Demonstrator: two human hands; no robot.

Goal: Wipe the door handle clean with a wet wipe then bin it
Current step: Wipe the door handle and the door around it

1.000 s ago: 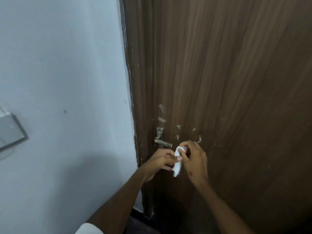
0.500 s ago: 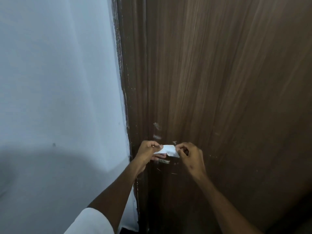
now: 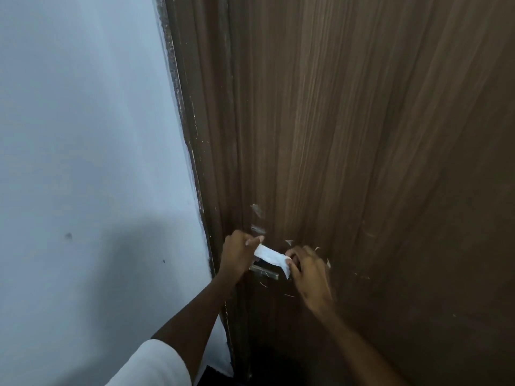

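Observation:
A white wet wipe (image 3: 269, 256) is stretched out between my two hands, just above the metal door handle (image 3: 264, 271). My left hand (image 3: 238, 254) pinches the wipe's left end near the door's edge. My right hand (image 3: 308, 270) grips the right end, which hangs down past the handle's tip. Only a short silver stretch of the handle shows below the wipe; its base is hidden behind my left hand. No bin is in view.
The dark brown wooden door (image 3: 362, 162) fills the right side, with pale scratch marks (image 3: 257, 211) above the handle. Its frame (image 3: 195, 162) meets a white wall (image 3: 83, 135) on the left. My white sleeve (image 3: 150, 366) shows at the bottom.
The wipe was bunched up and hanging between my hands; both hands have pulled it out flat and sideways over the handle. The view has tilted up and a wall switch has left the frame.

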